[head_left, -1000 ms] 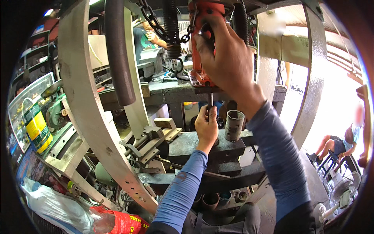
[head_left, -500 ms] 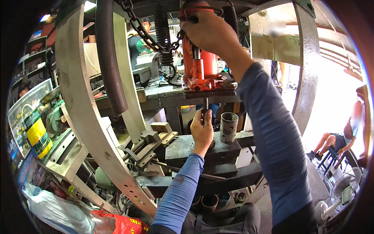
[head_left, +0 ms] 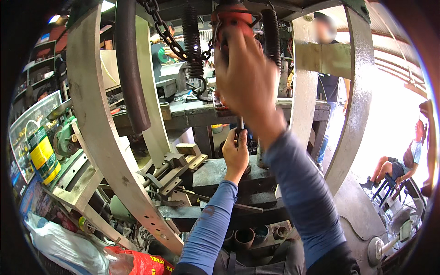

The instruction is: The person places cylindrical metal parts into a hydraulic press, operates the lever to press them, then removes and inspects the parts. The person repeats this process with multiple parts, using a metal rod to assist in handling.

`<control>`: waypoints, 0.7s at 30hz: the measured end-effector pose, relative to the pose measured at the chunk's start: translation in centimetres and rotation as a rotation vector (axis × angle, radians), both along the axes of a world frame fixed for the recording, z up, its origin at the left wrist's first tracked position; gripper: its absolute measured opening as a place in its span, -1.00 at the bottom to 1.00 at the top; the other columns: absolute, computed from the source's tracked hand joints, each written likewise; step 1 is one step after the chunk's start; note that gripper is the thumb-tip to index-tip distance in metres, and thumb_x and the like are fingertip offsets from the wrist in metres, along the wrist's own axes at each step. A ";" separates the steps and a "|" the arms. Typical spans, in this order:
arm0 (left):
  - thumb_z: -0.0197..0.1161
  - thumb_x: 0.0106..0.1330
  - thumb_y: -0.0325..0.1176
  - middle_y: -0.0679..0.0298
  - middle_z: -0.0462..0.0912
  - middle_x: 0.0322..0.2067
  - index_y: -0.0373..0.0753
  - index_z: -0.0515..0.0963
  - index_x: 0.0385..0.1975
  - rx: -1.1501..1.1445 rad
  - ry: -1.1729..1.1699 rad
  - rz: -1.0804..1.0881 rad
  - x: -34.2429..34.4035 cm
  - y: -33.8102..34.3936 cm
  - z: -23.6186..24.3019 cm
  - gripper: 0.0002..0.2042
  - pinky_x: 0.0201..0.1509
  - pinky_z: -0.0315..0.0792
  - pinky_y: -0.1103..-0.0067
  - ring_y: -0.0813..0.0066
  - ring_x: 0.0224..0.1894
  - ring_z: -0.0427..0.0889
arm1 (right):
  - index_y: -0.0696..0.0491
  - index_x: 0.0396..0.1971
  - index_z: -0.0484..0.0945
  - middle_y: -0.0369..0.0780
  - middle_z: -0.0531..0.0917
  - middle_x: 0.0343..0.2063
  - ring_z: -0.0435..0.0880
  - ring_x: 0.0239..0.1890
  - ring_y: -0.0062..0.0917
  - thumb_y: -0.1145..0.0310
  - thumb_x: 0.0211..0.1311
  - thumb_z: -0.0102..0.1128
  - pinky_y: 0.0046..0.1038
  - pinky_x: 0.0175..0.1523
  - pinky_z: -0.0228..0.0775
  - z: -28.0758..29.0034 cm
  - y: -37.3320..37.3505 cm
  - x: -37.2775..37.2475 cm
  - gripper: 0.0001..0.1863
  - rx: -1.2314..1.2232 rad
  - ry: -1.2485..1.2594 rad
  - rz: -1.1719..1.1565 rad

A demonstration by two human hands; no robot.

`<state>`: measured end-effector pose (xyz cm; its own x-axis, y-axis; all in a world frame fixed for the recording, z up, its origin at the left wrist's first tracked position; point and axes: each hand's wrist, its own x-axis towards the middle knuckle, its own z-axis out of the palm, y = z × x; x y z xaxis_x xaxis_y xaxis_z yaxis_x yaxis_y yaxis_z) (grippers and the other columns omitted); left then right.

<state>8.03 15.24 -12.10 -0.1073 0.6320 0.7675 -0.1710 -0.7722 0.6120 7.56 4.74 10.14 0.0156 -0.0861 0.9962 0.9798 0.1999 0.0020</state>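
Note:
A red hydraulic bottle jack (head_left: 234, 17) hangs upside up in a steel press frame, mostly hidden behind my right hand (head_left: 247, 78). That hand is smeared by motion, with its fingertips against the jack's dark side part; what they hold does not show. Below the jack, my left hand (head_left: 236, 156) is closed around an upright metal rod (head_left: 240, 123). Under the left hand lies a thick steel block (head_left: 208, 176). A grey metal sleeve (head_left: 261, 159) stands on the block, largely covered by my right wrist.
Coil springs (head_left: 191, 41) and a chain (head_left: 170, 40) hang beside the jack. A dark padded tube (head_left: 130, 68) hangs left, by the pale frame post (head_left: 89, 91). A vise-like steel clamp (head_left: 176, 167) sits left of the block. A fan (head_left: 398, 229) and seated person (head_left: 408, 158) are right.
My right hand has dropped from the jack's upper part to in front of its body. My left hand stays around the rod. A standing person now shows more behind the right post.

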 end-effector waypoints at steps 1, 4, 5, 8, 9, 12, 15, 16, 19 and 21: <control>0.22 0.56 -0.04 0.29 0.53 -0.56 -0.28 0.61 -0.13 0.017 -0.001 0.008 0.2 0.0 0.1 -0.64 -0.41 0.36 0.45 0.50 -0.54 0.46 | -0.01 0.12 0.52 -0.12 0.74 -0.17 0.77 -0.14 -0.15 0.19 0.33 0.29 -0.16 -0.16 0.63 -0.5 -0.3 0.2 -0.59 0.001 -0.036 0.029; 0.23 0.55 -0.03 0.27 0.55 -0.55 -0.28 0.62 -0.13 0.067 0.011 0.045 0.6 -0.4 0.1 -0.64 -0.41 0.36 0.46 0.50 -0.54 0.47 | 0.00 0.15 0.51 -0.10 0.74 -0.16 0.77 -0.13 -0.15 0.18 0.33 0.29 -0.17 -0.20 0.64 0.6 -1.2 1.8 -0.56 -0.090 -0.126 0.078; 0.22 0.55 -0.03 0.27 0.55 -0.55 -0.28 0.62 -0.13 0.043 0.019 0.028 0.5 -0.3 0.6 -0.64 -0.41 0.36 0.46 0.50 -0.55 0.47 | 0.00 0.15 0.51 -0.08 0.73 -0.16 0.78 -0.13 -0.15 0.18 0.33 0.29 -0.16 -0.21 0.64 3.3 -1.0 2.2 -0.55 -0.240 -0.105 0.022; 0.22 0.56 -0.02 0.28 0.54 -0.58 -0.27 0.62 -0.13 -0.029 0.037 -0.019 0.6 -0.3 0.3 -0.63 -0.41 0.36 0.45 0.49 -0.58 0.47 | 0.04 0.12 0.50 -0.02 0.71 -0.15 0.78 -0.15 -0.14 0.17 0.34 0.27 -0.12 -0.24 0.64 9.0 -1.5 2.5 -0.58 -0.624 -0.024 -0.058; 0.22 0.56 -0.02 0.27 0.54 -0.58 -0.27 0.62 -0.13 -0.039 0.046 -0.014 0.4 -0.3 0.6 -0.63 -0.41 0.36 0.45 0.49 -0.57 0.47 | 0.03 0.10 0.50 -0.03 0.70 -0.16 0.78 -0.16 -0.15 0.18 0.35 0.27 -0.12 -0.25 0.64 7.8 -0.9 2.0 -0.59 -0.422 -0.051 -0.057; 0.22 0.55 -0.02 0.27 0.53 -0.58 -0.28 0.61 -0.13 -0.091 0.050 -0.024 -0.4 -0.2 0.3 -0.62 -0.38 0.37 0.43 0.45 -0.54 0.48 | 0.01 0.04 0.46 -0.09 0.65 -0.21 0.77 -0.22 -0.19 0.20 0.37 0.25 -0.19 -0.34 0.64 -0.7 0.2 0.3 -0.65 0.042 -0.116 -0.058; 0.22 0.55 -0.02 0.27 0.54 -0.57 -0.29 0.60 -0.14 0.001 0.030 0.006 0.3 -0.1 0.1 -0.62 -0.37 0.38 0.42 0.44 -0.52 0.49 | 0.00 0.01 0.47 -0.13 0.64 -0.23 0.77 -0.28 -0.21 0.20 0.39 0.24 -0.26 -0.36 0.64 0.3 -0.2 2.4 -0.69 0.023 -0.308 -0.084; 0.22 0.55 -0.02 0.28 0.55 -0.57 -0.28 0.61 -0.15 0.004 0.008 0.003 0.6 -0.4 0.1 -0.63 -0.38 0.37 0.44 0.46 -0.53 0.49 | -0.02 0.01 0.48 -0.12 0.69 -0.28 0.78 -0.31 -0.19 0.19 0.41 0.20 -0.27 -0.33 0.65 1.9 -1.0 2.6 -0.71 -0.089 -0.311 -0.181; 0.22 0.55 -0.02 0.28 0.56 -0.57 -0.27 0.61 -0.15 -0.058 0.011 -0.070 0.8 -0.4 0.3 -0.63 -0.39 0.38 0.44 0.47 -0.53 0.49 | -0.02 0.00 0.50 -0.08 0.73 -0.37 0.79 -0.35 -0.18 0.15 0.41 0.19 -0.22 -0.37 0.64 7.7 -1.5 2.7 -0.70 -0.415 -0.191 -0.322; 0.21 0.56 -0.02 0.28 0.56 -0.57 -0.27 0.62 -0.15 -0.039 0.009 -0.057 0.9 -0.4 0.4 -0.63 -0.40 0.36 0.46 0.50 -0.53 0.50 | -0.02 -0.04 0.49 -0.01 0.73 -0.43 0.80 -0.34 -0.16 0.11 0.39 0.20 -0.14 -0.42 0.62 6.2 -0.8 2.4 -0.69 -0.262 -0.198 -0.246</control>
